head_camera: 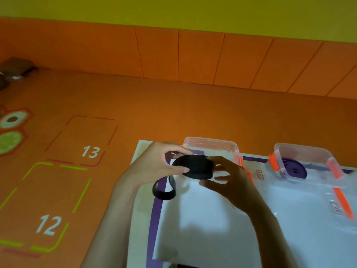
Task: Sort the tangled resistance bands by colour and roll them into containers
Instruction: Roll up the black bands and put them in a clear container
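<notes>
Head view looks down on two bare hands held over a white sheet (202, 219) edged with a purple border (155, 219), which lies on an orange mat (154, 113). Between the hands is a black band (197, 168), most of it wound into a flat coil lifted clear of the sheet. The left hand (154, 165) pinches the coil's left edge between thumb and curled fingers, and the right hand (231, 184) grasps its right side with the fingers bent around it. A loose tail (164, 193) of the same band hangs below the left hand in an open loop, crossing the purple border. Just behind the coil stands a clear container (210, 141) with orange clips (its inside is partly hidden by the hands and the band). Further right, apart from it, a second container (309, 149) of the same kind holds a purple band (295, 170) rolled into a coil on its floor. In front of that container lies what looks like a clear lid (332, 200) with an orange latch. On the mat to the left are outlined boxes numbered 13 (90, 151) and 12 (49, 225). Orange wall panels (193, 55) rise behind the mat, with yellow wall above them.
</notes>
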Demonstrator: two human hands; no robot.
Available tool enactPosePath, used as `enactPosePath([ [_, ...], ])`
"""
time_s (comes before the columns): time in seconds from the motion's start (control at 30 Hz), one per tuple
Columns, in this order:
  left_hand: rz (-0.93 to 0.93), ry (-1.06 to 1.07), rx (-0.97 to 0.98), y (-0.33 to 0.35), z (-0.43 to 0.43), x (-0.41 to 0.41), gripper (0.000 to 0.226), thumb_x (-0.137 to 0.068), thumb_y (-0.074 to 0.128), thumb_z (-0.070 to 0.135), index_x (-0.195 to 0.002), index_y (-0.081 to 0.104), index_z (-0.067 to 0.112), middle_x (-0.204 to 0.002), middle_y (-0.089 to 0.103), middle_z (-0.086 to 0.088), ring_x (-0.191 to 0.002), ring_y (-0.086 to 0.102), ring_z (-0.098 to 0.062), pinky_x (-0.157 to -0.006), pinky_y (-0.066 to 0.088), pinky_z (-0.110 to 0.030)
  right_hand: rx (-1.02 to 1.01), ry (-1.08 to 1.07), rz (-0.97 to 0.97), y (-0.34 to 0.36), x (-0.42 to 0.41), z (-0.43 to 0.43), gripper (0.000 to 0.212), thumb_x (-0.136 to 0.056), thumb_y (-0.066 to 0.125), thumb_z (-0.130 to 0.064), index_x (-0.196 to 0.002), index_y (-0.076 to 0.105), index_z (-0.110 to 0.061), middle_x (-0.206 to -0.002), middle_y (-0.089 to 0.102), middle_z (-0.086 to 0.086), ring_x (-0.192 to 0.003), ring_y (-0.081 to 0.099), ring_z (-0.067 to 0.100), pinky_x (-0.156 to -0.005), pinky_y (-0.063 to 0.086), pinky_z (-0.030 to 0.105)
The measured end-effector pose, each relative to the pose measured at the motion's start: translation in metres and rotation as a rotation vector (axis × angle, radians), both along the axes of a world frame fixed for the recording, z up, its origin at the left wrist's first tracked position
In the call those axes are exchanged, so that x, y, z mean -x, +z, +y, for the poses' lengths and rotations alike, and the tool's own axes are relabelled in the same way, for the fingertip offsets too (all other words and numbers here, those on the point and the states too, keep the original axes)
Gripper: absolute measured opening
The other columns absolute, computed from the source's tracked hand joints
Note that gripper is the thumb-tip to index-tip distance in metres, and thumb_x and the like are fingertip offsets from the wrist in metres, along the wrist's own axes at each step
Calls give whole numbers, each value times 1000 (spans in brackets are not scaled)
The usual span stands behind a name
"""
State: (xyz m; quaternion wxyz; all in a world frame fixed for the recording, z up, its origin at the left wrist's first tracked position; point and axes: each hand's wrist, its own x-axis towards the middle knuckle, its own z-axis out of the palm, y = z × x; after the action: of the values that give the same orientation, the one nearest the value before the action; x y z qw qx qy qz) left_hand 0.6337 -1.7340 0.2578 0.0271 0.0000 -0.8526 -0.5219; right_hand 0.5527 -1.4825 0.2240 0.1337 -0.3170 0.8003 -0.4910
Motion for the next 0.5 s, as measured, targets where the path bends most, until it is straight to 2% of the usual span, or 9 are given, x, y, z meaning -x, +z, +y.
enactPosePath([
  [0.07,20,3,11,-3,-4,-2,43,-82,89,20,-119,78,39,-114,76,22,-114,70,-7,-101,58,-28,21,-20,2,4,-4,-5,47,-75,81,-48,-115,57,-55,-105,63,-53,-102,65,-21,-70,48,-1],
  [0.17,40,9,-86,-5,-8,-10,45,-82,90,25,-123,77,38,-118,77,20,-118,70,-6,-105,54,-23,38,-52,-26,12,-8,-9,38,-75,76,-49,-110,61,-51,-102,67,-48,-99,68,-16,-70,50,1],
  [0.23,43,13,-168,-6,-10,-17,42,-82,91,25,-120,78,36,-117,78,16,-116,72,-7,-103,54,-20,96,-80,-87,8,-10,-8,38,-76,78,-45,-113,66,-44,-107,74,-34,-101,73,-6,-76,58,10],
  [0.3,38,14,-227,-8,-12,-22,38,-81,92,19,-113,80,34,-111,80,13,-109,74,-7,-96,54,-16,138,-88,-151,2,-13,-6,42,-78,80,-38,-118,70,-32,-111,79,-17,-104,77,8,-82,65,26],
  [0.33,34,12,-234,-9,-14,-24,37,-81,93,16,-111,81,33,-108,81,13,-106,75,-6,-94,54,-16,126,-83,-167,1,-16,-6,43,-78,81,-37,-119,69,-31,-111,79,-15,-105,77,9,-84,65,27],
  [0.43,26,-21,-130,-8,-15,-24,34,-81,92,13,-109,81,28,-104,80,16,-103,74,-5,-90,54,-13,4,-41,-119,8,-25,-10,50,-73,82,-45,-120,63,-45,-111,71,-40,-108,69,-11,-82,57,8],
  [0.5,24,-56,-59,-8,-11,-23,30,-81,90,13,-105,81,29,-101,77,19,-100,72,-5,-87,53,-13,-17,-47,-83,14,-29,-13,54,-72,82,-49,-122,62,-47,-111,68,-45,-109,67,-15,-80,56,7],
])
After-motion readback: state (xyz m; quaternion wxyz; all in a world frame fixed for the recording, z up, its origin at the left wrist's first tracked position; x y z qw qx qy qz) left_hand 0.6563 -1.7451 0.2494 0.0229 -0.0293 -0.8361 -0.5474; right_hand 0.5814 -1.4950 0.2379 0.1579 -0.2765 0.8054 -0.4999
